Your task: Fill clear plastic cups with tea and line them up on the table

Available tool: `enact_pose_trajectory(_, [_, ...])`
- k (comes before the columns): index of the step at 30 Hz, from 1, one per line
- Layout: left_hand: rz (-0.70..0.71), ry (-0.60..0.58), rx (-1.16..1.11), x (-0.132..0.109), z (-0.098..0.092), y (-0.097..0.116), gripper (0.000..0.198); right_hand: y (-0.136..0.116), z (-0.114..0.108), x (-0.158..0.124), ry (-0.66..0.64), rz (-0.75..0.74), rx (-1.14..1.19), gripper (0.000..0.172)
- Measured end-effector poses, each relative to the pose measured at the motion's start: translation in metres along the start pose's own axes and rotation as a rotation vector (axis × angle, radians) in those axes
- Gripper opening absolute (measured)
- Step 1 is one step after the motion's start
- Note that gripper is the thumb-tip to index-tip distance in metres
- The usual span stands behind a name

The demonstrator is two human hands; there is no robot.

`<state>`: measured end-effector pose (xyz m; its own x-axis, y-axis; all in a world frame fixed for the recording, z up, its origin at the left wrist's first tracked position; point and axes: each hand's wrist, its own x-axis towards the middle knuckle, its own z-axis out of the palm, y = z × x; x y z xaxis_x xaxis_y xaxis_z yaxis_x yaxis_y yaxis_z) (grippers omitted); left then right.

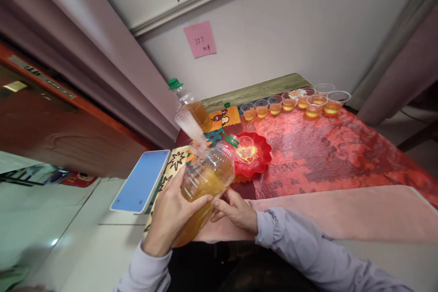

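Observation:
A large clear plastic bottle of yellow-amber liquid is tilted with its green-ringed neck toward a clear plastic cup. That cup stands on a scalloped red plate. My left hand is wrapped around the bottle's near left side. On its right side, my right hand supports it with curled fingers, partly hidden behind the bottle. Whether liquid is flowing from the mouth is too small to tell. A stack of clear cups leans just behind the bottle.
Several cups with amber liquid line the table's far edge. Another green-capped bottle stands at the back left. A green cap lies near it. A blue board juts out at left; a pink cloth covers the near edge.

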<state>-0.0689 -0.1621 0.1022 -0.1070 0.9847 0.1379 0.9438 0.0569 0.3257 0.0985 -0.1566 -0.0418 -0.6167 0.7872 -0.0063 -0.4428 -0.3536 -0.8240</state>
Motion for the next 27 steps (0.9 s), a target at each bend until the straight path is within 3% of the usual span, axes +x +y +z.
enact_pose_trajectory(18, [0.009, -0.090, 0.036, 0.009, -0.010, 0.010, 0.088, 0.009, 0.004, 0.003, 0.010, 0.008, 0.010, 0.068])
enact_pose_trajectory(27, [0.032, -0.074, 0.064, 0.013, -0.011, 0.011, 0.087, 0.010, 0.004, 0.005, 0.008, 0.032, 0.032, 0.070])
